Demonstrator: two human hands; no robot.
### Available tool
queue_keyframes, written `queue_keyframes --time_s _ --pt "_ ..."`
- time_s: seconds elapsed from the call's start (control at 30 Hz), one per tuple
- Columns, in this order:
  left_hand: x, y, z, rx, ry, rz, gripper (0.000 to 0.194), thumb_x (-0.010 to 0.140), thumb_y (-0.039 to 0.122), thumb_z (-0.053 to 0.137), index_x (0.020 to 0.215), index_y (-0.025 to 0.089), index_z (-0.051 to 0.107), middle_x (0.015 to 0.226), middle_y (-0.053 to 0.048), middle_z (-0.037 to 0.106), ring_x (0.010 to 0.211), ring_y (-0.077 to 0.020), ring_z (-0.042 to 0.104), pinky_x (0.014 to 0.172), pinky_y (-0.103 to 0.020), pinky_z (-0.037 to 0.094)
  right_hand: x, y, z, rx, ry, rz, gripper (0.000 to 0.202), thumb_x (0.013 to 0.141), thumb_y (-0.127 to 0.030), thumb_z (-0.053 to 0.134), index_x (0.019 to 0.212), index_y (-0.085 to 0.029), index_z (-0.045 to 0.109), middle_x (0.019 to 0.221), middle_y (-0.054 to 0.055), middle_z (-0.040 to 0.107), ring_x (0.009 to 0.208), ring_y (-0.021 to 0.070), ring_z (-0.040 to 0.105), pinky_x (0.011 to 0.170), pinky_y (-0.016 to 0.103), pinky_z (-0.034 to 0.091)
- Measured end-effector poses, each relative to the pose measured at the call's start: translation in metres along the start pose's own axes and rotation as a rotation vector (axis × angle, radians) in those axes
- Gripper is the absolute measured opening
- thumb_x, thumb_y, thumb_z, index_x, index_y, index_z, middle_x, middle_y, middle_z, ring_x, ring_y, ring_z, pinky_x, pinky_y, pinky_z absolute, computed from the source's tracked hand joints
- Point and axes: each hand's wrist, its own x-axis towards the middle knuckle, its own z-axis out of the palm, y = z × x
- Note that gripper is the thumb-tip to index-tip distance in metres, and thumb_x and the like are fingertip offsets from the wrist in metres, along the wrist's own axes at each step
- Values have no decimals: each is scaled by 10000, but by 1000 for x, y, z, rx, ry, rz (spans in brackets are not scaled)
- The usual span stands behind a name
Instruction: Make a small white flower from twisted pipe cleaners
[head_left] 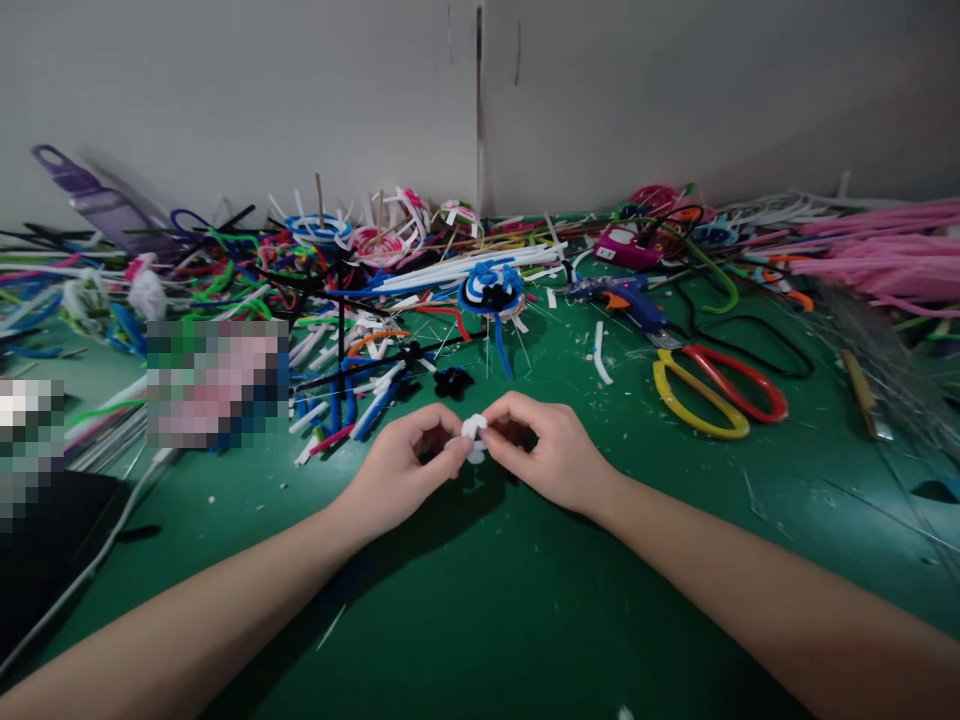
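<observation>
A small white fuzzy piece (475,428) is pinched between both hands above the green table (480,610). My left hand (405,465) grips its left side with thumb and index finger. On its right side, the fingertips of my right hand (551,450) press against it. Two small black fuzzy pieces, one of them flower-like (452,382), lie just beyond my left hand. Behind the hands sits a blue, white and black fuzzy piece (491,288) with a blue stem.
Scissors (701,390) with yellow and red handles and a blue glue gun (626,300) lie at the right. Coloured fuzzy stems (450,268) pile along the back wall. A purple bottle (112,210) leans at the back left. A pale cable (112,540) runs along the left.
</observation>
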Motion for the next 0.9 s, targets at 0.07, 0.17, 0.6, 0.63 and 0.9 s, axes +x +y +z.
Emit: queue_keyframes --time_s 0.07,0.17,0.6,0.63,0.9 --pt "0 0 0 1 1 3 107 848 242 529 799 148 541 635 32 521 574 -92 508 556 -222 397 0 0 0 4 -2 2 114 854 -243 540 865 -150 605 682 -14 609 574 70 530 537 182 406" --pt "0 0 0 1 3 6 110 848 244 528 799 146 542 635 33 520 573 -90 506 554 -220 394 1 0 0 9 -4 4 114 853 -241 540 864 -147 605 683 -12 611 576 69 530 539 182 407" --pt "0 2 0 0 -2 2 114 846 247 520 793 149 542 647 26 538 586 -96 531 562 -221 411 -1 0 0 -15 -3 3 121 852 -243 539 870 -145 607 678 -13 609 568 70 526 532 183 402" --pt "0 2 0 2 -1 2 116 847 248 519 791 148 541 650 25 541 585 -95 533 562 -220 413 -1 0 0 -19 -4 4 123 852 -245 539 871 -144 608 679 -12 609 569 70 526 532 183 400" --pt "-1 3 0 3 6 2 149 853 279 514 786 148 537 665 21 551 564 -86 537 541 -209 412 -1 0 1 -30 7 7 111 853 -244 538 857 -154 603 668 -23 599 564 64 519 531 177 393"
